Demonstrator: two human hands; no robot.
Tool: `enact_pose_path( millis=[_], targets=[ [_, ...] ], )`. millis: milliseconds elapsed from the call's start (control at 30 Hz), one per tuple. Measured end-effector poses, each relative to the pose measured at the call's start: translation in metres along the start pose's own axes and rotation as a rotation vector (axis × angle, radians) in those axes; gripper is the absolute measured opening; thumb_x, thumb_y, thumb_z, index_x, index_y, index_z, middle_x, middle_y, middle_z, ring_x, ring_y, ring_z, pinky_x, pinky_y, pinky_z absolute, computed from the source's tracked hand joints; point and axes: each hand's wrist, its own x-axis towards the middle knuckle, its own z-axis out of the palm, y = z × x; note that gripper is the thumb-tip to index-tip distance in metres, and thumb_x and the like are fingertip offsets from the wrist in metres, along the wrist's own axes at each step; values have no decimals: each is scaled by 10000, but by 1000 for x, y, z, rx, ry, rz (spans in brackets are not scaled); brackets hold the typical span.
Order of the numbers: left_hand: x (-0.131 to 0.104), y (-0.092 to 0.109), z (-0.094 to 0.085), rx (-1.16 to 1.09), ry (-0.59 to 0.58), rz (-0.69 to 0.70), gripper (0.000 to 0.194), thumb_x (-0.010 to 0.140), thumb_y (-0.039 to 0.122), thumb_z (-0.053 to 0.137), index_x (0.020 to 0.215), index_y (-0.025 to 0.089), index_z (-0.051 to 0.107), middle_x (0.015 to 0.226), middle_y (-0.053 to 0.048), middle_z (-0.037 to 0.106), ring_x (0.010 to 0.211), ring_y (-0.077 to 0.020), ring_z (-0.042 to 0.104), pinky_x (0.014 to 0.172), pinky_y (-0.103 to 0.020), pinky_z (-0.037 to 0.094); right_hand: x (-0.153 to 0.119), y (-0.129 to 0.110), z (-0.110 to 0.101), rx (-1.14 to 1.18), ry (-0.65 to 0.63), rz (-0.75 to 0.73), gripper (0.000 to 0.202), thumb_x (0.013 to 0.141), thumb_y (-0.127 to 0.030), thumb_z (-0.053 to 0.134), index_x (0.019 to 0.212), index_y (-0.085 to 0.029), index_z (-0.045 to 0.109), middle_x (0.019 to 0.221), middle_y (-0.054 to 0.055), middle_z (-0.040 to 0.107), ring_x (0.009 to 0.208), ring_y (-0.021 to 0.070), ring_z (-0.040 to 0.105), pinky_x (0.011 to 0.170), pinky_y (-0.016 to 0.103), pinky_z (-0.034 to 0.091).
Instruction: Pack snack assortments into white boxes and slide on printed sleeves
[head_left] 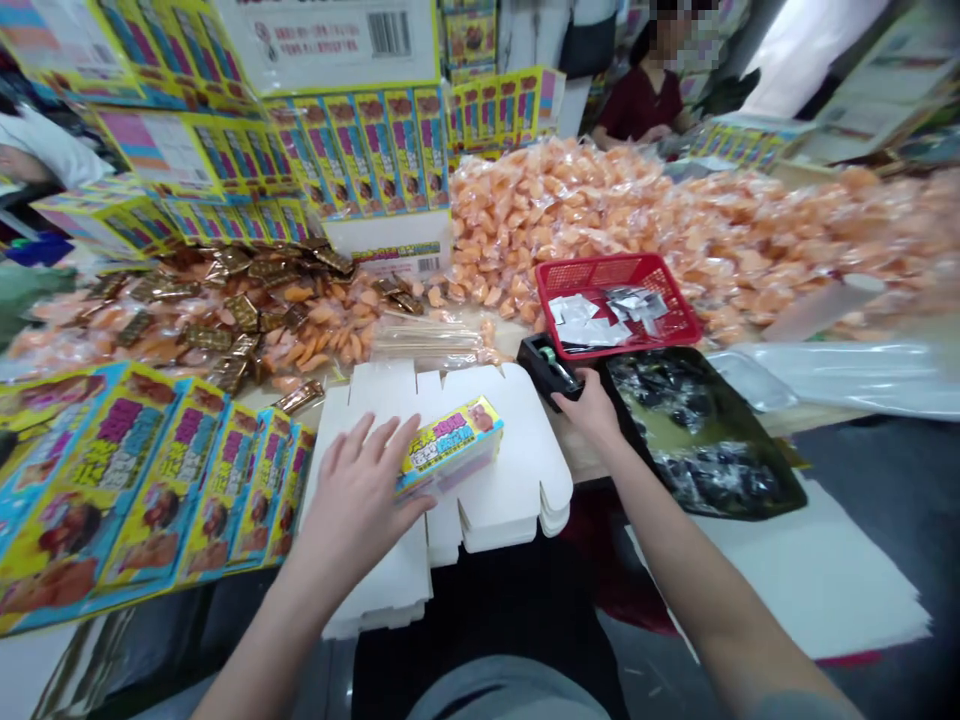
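Observation:
My left hand (360, 495) lies with spread fingers on the near end of a small yellow and blue printed box (450, 447), which rests on a stack of flat white box blanks (517, 475). My right hand (589, 408) reaches forward and touches a black tape dispenser (551, 367) with a green roll, just behind the blanks. Whether its fingers grip the dispenser or only rest against it is hidden by the back of the hand.
A red basket (619, 305) holds small silver and white sachets. A dark tray (701, 430) lies at the right. Orange wrapped snacks (645, 215) pile up behind, gold-brown packets (225, 310) at left. Finished boxes (150, 480) line the left. Another person (649, 90) sits opposite.

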Motion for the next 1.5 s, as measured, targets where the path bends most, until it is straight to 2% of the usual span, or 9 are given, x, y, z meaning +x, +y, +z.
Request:
enact_pose_path(
  millis=[133,267,700,833,900,1000,1167,1300,1500],
  targets=[
    [-7,-20,5,-35,-138,-62,582,935,359,508,1462,207,313,1165,-108,608,1031,-282,580,858,-391,461,20,-12,-29,173,-244,266,341,687,-472,711,811,-166,627,873,115,681,839,265,637,713,398,546],
    [-1,-20,10,-14,-129,-71,585,936,368,507,1464,202,317,1142,-111,601,990,-283,581,835,-383,466,28,-25,-38,328,-299,311,197,665,-329,721,693,-172,606,723,66,651,693,214,617,601,375,559],
    [-3,-21,21,-88,40,-24,608,893,358,574,1436,206,346,1136,-122,575,965,-284,581,823,-410,490,-27,28,8,636,151,157,251,615,-407,663,621,-197,526,793,-3,599,766,135,562,719,272,499],
    [-17,-27,17,-241,267,111,386,828,300,652,1177,173,550,1190,-148,506,1133,-303,505,948,-459,448,-68,16,2,607,126,105,275,690,-456,660,726,-187,613,827,8,619,774,139,569,684,264,488],
    [-28,-29,17,-243,356,194,221,834,213,641,1054,208,614,1136,-103,551,1125,-274,509,962,-452,430,-99,1,-4,546,-15,21,286,733,-452,675,836,-184,675,763,1,624,674,125,560,615,260,481],
    [-40,-30,23,-184,502,235,276,835,118,647,1082,242,648,977,-46,618,958,-197,569,884,-374,473,-145,-33,-4,459,-276,-123,312,791,-422,673,995,-189,712,710,-8,631,585,109,541,570,265,478],
    [-46,-26,39,-272,674,222,325,800,45,677,1084,199,649,940,-48,642,939,-172,608,883,-335,528,-198,-96,38,619,-606,-116,711,790,-402,671,1430,-190,444,664,-37,633,605,139,590,580,296,513],
    [-48,-26,41,-408,709,219,278,786,36,683,1021,180,643,934,-50,656,990,-179,625,917,-340,533,-213,-119,69,662,-579,-61,827,779,-410,680,1478,-126,344,657,-34,646,601,144,590,600,307,516],
    [-54,-31,38,-391,647,261,357,846,116,596,1192,201,626,1004,-77,624,1027,-202,596,919,-363,514,-215,-121,77,582,-535,-62,809,777,-411,659,1462,-104,358,650,-39,630,624,156,605,614,311,504]
  ],
)
